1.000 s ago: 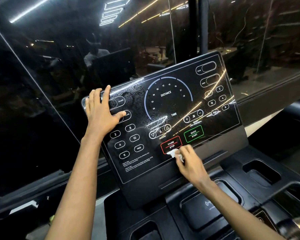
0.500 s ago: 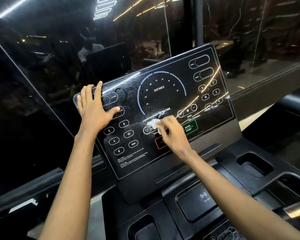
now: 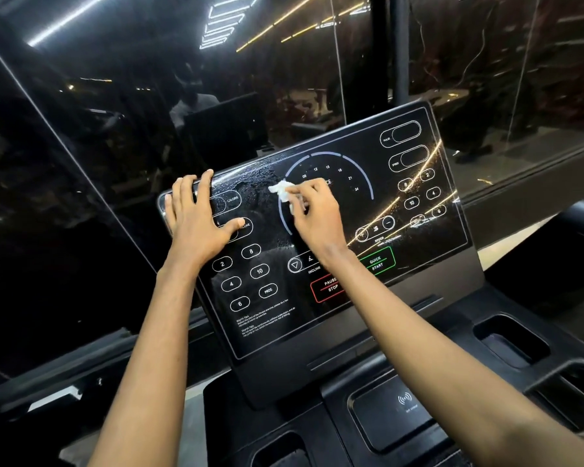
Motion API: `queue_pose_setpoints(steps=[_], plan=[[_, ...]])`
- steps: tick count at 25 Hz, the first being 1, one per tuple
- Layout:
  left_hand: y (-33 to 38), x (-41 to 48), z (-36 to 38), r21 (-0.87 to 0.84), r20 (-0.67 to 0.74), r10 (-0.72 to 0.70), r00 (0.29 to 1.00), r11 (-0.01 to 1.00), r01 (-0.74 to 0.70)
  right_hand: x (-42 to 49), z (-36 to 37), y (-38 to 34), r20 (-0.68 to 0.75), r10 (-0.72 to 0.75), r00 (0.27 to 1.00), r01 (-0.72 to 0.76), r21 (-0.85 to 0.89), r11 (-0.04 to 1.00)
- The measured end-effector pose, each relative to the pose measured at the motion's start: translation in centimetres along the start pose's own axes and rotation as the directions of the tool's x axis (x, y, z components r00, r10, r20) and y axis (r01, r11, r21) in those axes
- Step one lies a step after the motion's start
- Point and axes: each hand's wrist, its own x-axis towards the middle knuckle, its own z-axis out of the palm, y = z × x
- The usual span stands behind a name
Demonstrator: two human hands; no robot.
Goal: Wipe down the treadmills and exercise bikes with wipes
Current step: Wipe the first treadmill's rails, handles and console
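Observation:
A glossy black treadmill console panel tilts up in front of me, printed with white button outlines, a distance dial, a red PAUSE/STOP box and a green QUICK START box. My right hand pinches a small crumpled white wipe and presses it on the left part of the dial. My left hand lies flat with fingers spread on the panel's upper left corner, touching it. Wet smears show on the panel around the wipe.
Below the panel the black treadmill deck has a wireless charging pad and cup holder recesses. A dark glass wall stands right behind the console, with ceiling lights reflected in it.
My right hand has carried the wipe up the panel, from the PAUSE/STOP box past the incline buttons to the dial. My left hand has stayed on the upper left corner.

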Motion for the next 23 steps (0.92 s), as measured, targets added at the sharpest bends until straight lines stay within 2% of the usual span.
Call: queue_pose_setpoints(steps=[3,7,10,12,15,20,23], plan=[[0.1,0.0,0.0,0.005,-0.005,-0.002,1.000,1.000,0.002,0.8,1.5,-1.5,0.091,-0.129,0.988,0.130,-0.016,0.991],[0.2,0.0,-0.2,0.020,0.004,-0.004,1.000,1.000,0.004,3.7,1.6,-1.8,-0.010,-0.059,0.998,0.059,0.012,0.998],[1.1,0.2,-0.5,0.057,0.055,-0.068,0.996,0.996,0.065,4.3,1.5,-2.3,0.084,-0.159,0.984,0.159,0.004,0.987],[2.3,0.4,-0.5,0.082,0.092,-0.101,0.991,0.992,0.093,5.3,0.1,-0.9,-0.013,-0.081,0.997,0.081,0.007,0.997],[3.4,1.1,0.0,0.078,0.091,-0.041,0.995,0.996,0.034,5.9,-1.9,1.0,-0.150,0.094,0.984,-0.091,0.027,0.995],[4.7,2.7,1.1,0.040,0.079,0.031,0.996,0.999,-0.035,6.0,-1.2,0.7,-0.025,-0.067,0.997,0.066,-0.024,0.998],[4.6,2.7,1.4,0.068,0.082,0.056,0.995,0.996,-0.061,7.3,-3.1,2.5,-0.134,0.059,0.989,-0.057,0.015,0.998]])
